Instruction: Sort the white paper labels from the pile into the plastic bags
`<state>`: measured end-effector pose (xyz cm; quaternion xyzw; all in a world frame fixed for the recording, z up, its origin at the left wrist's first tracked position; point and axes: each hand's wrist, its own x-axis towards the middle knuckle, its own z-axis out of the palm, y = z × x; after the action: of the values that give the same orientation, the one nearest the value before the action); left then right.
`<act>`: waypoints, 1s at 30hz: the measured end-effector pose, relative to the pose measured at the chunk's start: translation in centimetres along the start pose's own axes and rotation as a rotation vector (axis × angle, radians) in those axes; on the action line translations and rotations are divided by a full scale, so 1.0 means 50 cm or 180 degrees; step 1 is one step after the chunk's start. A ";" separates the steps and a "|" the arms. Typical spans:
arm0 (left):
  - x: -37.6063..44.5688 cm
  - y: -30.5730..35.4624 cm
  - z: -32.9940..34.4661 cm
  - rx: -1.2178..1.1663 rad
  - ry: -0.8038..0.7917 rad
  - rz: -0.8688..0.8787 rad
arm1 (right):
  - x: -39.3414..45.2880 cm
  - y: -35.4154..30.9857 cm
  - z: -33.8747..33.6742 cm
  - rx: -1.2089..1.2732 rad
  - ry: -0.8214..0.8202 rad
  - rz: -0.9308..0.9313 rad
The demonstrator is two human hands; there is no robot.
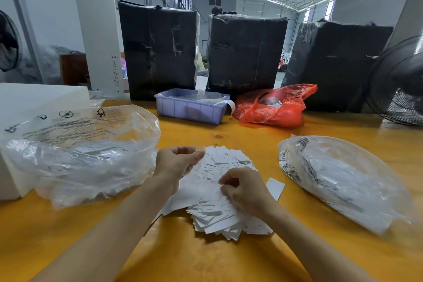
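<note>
A pile of white paper labels [219,192] is lying on the yellow tabletop [206,256], near the middle of its near edge, fanned out in a loose heap. The left hand [177,162] is hovering over the far left part of the pile with its fingers curled; thumb and fingertips are coming together, but whether they are pinching a label cannot be told. The right hand [246,190] is resting on the right side of the pile, its fingers curled and its thumb and forefinger pinching the edge of a label there.

A large clear plastic bag [87,155] is sitting toward the left edge of the tabletop, its mouth open toward the pile, with printed warning text on its upper side and some labels showing inside. A second clear plastic bag [338,181] is lying toward the right edge, flatter, with white paper inside it. Both bags are lying apart from the pile.

Toward the far edge a lilac plastic tray [190,109] is standing, and just beside it on the right a red plastic bag [274,107] is slumping. Behind them three black wrapped bundles [245,52] are standing upright. A fan [398,84] is showing at the far right corner, and a white foam block [34,98] is standing at the left edge.
</note>
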<state>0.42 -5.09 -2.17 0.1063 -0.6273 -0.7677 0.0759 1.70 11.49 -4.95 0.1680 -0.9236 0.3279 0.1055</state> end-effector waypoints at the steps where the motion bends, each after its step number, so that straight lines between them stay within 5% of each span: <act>1: 0.002 0.002 -0.001 -0.0021 0.0020 0.0005 | 0.000 -0.001 0.000 -0.0183 0.0101 -0.0113; 6: 0.013 0.009 -0.008 -0.0215 0.0132 0.0160 | -0.007 -0.064 0.026 -0.0529 -0.0383 -0.1185; 10: 0.016 0.011 -0.006 -0.0212 0.0250 0.0261 | -0.004 -0.090 0.050 -0.1122 -0.1112 -0.1318; 16: 0.009 0.017 0.000 -0.0328 -0.0056 0.0036 | -0.014 -0.083 0.032 -0.1406 -0.0500 -0.1475; 19: -0.004 0.022 0.006 -0.0308 -0.0355 -0.0123 | -0.018 -0.056 0.013 -0.0449 -0.0110 -0.1134; 23: -0.020 0.030 0.018 -0.0344 -0.0714 -0.0100 | -0.007 -0.013 -0.053 0.1356 0.0447 0.0149; 27: -0.035 0.024 0.036 -0.0259 -0.0931 -0.0206 | 0.000 0.010 -0.097 0.3069 0.0266 0.1077; 30: -0.046 0.017 0.048 -0.0208 -0.1081 -0.0296 | 0.002 0.005 -0.103 0.3325 0.0230 0.1163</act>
<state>1.99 -2.42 -0.73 0.0014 -0.6003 -0.7973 -0.0633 1.96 14.96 -1.12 0.0237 -0.6482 0.7609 -0.0188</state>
